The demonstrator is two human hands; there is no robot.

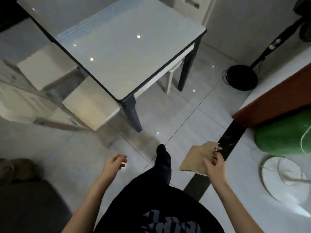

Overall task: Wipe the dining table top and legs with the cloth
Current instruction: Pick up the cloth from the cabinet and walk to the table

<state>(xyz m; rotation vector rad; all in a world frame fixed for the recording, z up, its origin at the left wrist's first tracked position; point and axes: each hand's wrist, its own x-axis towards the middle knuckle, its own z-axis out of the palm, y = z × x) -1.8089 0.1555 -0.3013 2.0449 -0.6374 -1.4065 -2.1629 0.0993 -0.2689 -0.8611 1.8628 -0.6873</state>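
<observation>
Gripping the cloth [195, 158], right hand [214, 167] — left hand [116, 163] open — chairs [90, 103] flank the table [117, 47].

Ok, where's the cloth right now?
In the head view, lower right: the tan cloth hangs from the right hand, above the floor, short of the table's near corner leg.

Glossy white rectangular dining table top [117, 47], black-edged, on dark tapered legs [132, 113]; frayed tan cloth [195, 158] hangs well apart, near floor.
</observation>
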